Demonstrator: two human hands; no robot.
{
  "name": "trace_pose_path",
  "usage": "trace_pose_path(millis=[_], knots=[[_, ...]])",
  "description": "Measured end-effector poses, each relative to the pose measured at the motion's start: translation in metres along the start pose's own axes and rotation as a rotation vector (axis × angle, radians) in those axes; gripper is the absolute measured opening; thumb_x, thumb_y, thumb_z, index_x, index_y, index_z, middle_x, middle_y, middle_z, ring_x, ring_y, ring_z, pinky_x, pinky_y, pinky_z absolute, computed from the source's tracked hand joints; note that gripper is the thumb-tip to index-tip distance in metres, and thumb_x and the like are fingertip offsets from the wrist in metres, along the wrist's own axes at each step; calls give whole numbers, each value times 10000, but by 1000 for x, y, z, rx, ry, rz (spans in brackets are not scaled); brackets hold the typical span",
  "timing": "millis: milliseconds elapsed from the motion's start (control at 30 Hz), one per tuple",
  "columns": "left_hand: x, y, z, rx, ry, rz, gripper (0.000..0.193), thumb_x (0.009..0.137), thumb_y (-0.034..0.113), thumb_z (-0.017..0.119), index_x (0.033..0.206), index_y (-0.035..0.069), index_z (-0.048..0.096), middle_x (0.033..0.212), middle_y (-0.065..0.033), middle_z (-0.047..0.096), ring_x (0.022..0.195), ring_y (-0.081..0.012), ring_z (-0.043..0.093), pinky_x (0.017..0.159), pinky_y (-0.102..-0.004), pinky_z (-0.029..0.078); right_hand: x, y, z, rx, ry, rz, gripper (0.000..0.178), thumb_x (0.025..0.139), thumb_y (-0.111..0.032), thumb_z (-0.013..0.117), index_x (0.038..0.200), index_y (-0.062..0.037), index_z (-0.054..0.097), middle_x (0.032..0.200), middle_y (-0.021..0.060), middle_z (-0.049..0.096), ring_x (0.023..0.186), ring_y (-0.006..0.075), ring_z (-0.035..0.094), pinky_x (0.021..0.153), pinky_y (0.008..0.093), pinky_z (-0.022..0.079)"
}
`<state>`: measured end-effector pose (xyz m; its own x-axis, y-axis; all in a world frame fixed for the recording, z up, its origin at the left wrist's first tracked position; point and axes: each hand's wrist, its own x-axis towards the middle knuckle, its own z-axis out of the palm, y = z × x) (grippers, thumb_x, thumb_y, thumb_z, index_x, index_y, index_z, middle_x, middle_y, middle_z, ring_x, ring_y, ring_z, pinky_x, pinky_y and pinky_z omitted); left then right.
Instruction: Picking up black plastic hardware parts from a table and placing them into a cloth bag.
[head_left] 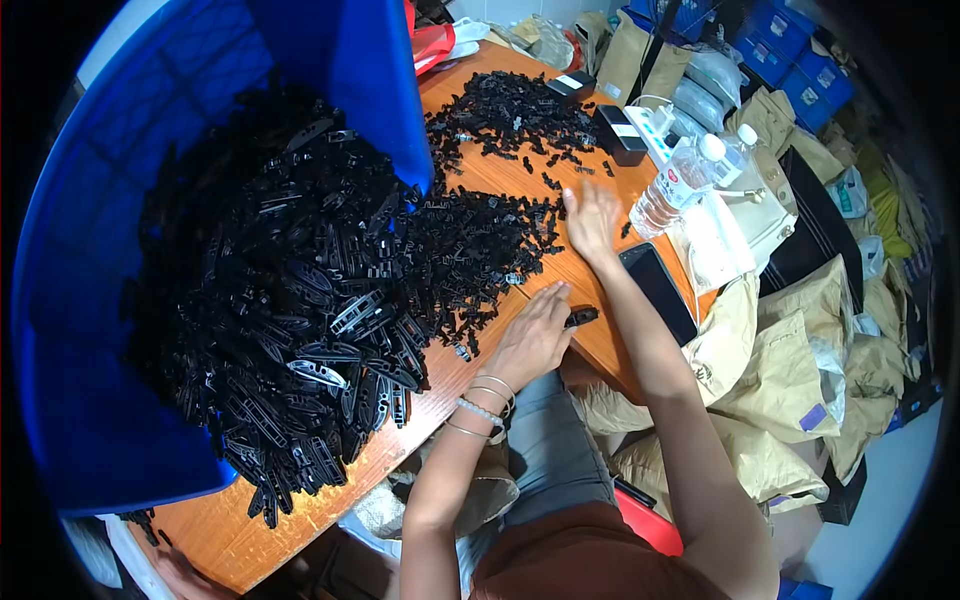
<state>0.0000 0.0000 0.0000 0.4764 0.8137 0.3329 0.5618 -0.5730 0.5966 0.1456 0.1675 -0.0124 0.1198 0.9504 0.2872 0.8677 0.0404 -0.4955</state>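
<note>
From the head camera I see my left hand [533, 335] resting near the front edge of the wooden table [480, 395], fingers curled and pinching a small black plastic part [581, 317] at its right side. The part's long axis runs roughly left to right, its free end pointing right toward the dark phone [658, 290]; I think it tilts slightly upward at that end, though it is too small to be sure. My right hand [592, 222] lies farther back, flat and spread, palm down on the tabletop, fingertips at the right edge of the loose pile of black parts [480, 250]. It holds nothing that I can see. To the left, a tipped blue bin [90, 330] spills long black slotted strips [300, 340] onto the table. Farther off, a second scatter of small parts [510, 115] lies beside two black boxes [620, 135]. Clear water bottles [680, 180] stand just right of my right hand, with tan paper bags [790, 370] heaped at the right.
</note>
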Motion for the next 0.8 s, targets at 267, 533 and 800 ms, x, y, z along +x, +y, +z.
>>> trace_pose_path(millis=[267,533,800], knots=[[3,6,11,-23,21,51,440,887,157,546,1224,-93,414,1319,-276,431,1262,-393,394,1076,-419,323,66,47,-16,-40,308,-210,445,973,-322,376,1131,44,574,1182,236,539,1128,381,492,988,425,362],[-8,-2,4,11,66,35,447,874,146,550,1231,-84,412,1329,-257,428,1267,-372,395,1071,-413,327,24,14,-33,393,-79,-36,543,984,-405,346,1011,73,602,1140,276,564,1077,399,533,922,407,400],[-6,2,10,-76,83,-12,493,865,158,554,1265,-89,407,1309,-263,451,1255,-367,410,1066,-409,324,-19,8,-21,231,-106,-45,565,979,-402,359,1339,29,416,1418,241,359,1345,355,301,1116,391,208]])
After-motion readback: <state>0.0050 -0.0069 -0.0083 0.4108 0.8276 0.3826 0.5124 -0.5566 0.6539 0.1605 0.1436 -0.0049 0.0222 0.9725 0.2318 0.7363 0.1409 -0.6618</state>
